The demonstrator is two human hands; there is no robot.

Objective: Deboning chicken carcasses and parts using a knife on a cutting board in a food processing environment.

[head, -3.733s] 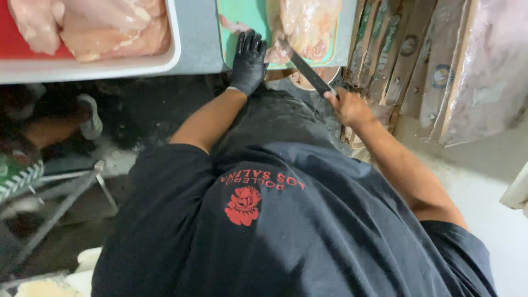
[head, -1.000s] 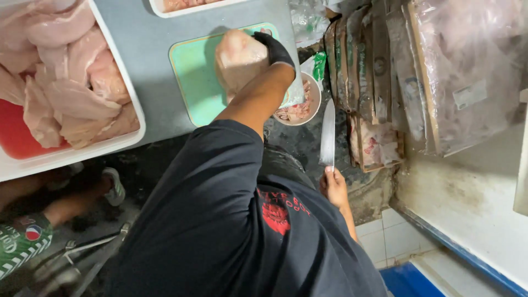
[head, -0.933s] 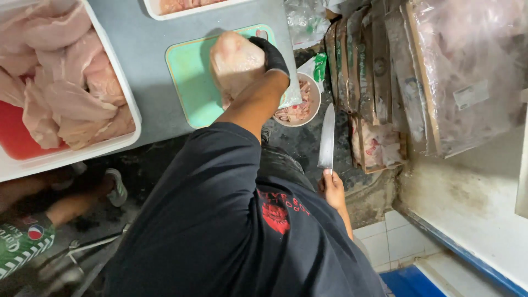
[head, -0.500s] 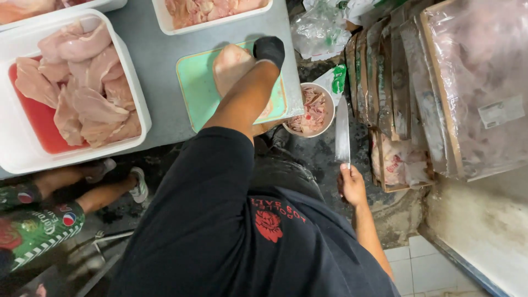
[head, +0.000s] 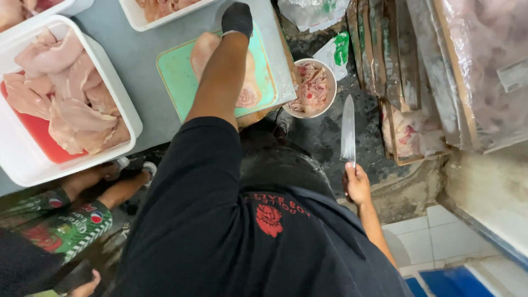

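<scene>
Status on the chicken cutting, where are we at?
Done: a small bowl beside the board holds cut scraps. In hand: the gloved left hand rests at the top of a raw piece lying on the green board; the right hand holds a knife off the table, blade away from the meat. Left: the white tub is full of uncut pieces.

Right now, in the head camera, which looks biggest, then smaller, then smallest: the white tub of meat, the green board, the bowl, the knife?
1. White tub, the biggest.
2. Green board, partly hidden by the arm.
3. and 4. Bowl and knife: the knife looks longer, the bowl wider, and they sit at different depths, so I will not rank them.
</scene>
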